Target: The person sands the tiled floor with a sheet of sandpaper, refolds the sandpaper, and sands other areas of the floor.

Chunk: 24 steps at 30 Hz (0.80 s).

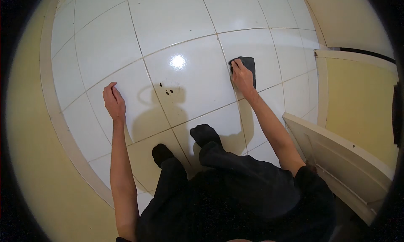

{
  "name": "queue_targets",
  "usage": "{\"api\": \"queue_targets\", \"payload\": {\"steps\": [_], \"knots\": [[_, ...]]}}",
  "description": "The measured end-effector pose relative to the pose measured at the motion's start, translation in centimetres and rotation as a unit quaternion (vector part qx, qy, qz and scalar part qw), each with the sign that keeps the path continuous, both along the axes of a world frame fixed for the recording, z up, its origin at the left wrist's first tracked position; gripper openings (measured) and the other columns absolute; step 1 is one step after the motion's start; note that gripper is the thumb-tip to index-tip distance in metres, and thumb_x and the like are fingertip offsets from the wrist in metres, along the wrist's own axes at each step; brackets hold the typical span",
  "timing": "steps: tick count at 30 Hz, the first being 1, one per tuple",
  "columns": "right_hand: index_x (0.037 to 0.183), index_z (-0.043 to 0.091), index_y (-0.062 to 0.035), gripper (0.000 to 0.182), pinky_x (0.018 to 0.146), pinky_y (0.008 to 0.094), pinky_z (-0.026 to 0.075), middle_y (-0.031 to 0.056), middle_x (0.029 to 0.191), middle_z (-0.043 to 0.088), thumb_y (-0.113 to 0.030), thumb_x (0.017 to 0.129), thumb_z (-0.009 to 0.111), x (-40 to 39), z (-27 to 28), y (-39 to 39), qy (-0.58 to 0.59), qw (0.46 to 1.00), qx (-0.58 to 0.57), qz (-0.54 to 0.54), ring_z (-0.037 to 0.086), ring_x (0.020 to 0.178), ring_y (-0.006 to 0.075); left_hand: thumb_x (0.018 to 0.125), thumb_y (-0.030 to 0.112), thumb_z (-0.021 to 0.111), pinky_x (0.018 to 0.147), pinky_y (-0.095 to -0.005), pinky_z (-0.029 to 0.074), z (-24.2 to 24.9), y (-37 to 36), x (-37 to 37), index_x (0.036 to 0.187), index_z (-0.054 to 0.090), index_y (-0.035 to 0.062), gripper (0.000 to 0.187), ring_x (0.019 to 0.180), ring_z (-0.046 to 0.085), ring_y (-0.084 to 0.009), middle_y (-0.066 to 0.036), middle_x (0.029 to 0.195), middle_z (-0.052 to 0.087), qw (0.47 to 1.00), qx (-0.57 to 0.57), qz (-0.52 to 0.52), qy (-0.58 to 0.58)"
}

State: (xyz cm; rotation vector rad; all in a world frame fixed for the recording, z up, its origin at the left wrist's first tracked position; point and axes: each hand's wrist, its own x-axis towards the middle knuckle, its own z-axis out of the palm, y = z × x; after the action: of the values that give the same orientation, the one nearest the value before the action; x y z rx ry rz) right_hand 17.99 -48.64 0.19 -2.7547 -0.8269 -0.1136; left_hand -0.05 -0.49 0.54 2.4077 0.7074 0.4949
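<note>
My right hand (pixel 243 77) is on a dark grey cloth (pixel 251 66) on the white tiled floor, its fingers closed over the near-left part of the cloth. A dark edge of the cloth shows beyond the fingertips. My left hand (pixel 114 101) is out at the left over the tiles, its fingers loosely curled together, and no object shows in it. Between the hands, several small black bits (pixel 167 92) lie on the floor, in the shadow of my head.
My feet in black socks (pixel 205 135) stand on the tiles (pixel 193 73). A yellowish wall (pixel 31 115) with a pale skirting runs along the left. At the right, an open white door (pixel 336 147) juts toward my right arm, beside another yellowish wall panel (pixel 357 94).
</note>
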Motion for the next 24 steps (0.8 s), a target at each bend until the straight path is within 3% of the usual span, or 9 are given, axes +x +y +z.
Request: {"api": "queue_targets", "payload": {"steps": [5, 9, 24], "knots": [[0.122, 0.064, 0.0021, 0.037, 0.073, 0.0424, 0.061, 0.0118, 0.121, 0.062, 0.000, 0.086, 0.065, -2.8, -0.1, -1.7, -0.018, 0.999, 0.018, 0.030, 0.071, 0.094, 0.0306, 0.108, 0.010, 0.047, 0.089, -0.0420, 0.051, -0.1, 0.4, 0.0, 0.118, 0.065, 0.0053, 0.022, 0.103, 0.061, -0.0298, -0.010, 0.112, 0.066, 1.000, 0.021, -0.010, 0.005], [0.124, 0.063, 0.0014, 0.042, 0.074, 0.0418, 0.061, 0.0115, 0.123, 0.062, 0.001, 0.082, 0.066, -0.4, -0.5, -0.8, -0.013, 1.000, 0.010, 0.016, 0.070, 0.094, 0.0304, 0.108, 0.010, 0.047, 0.090, -0.0421, 0.051, -0.1, 0.4, 0.0, 0.118, 0.065, 0.0055, 0.022, 0.105, 0.061, -0.0303, -0.010, 0.112, 0.066, 1.000, 0.007, -0.007, -0.005], [0.119, 0.064, 0.0017, 0.032, 0.072, 0.0429, 0.060, 0.0117, 0.120, 0.063, 0.002, 0.087, 0.064, -1.5, -0.1, -0.2, -0.012, 1.000, 0.018, -0.016, 0.071, 0.093, 0.0316, 0.107, 0.009, 0.048, 0.089, -0.0420, 0.051, 0.3, 0.2, 0.2, 0.118, 0.065, 0.0051, 0.021, 0.104, 0.062, -0.0294, -0.010, 0.111, 0.067, 1.000, 0.009, -0.006, 0.004]]}}
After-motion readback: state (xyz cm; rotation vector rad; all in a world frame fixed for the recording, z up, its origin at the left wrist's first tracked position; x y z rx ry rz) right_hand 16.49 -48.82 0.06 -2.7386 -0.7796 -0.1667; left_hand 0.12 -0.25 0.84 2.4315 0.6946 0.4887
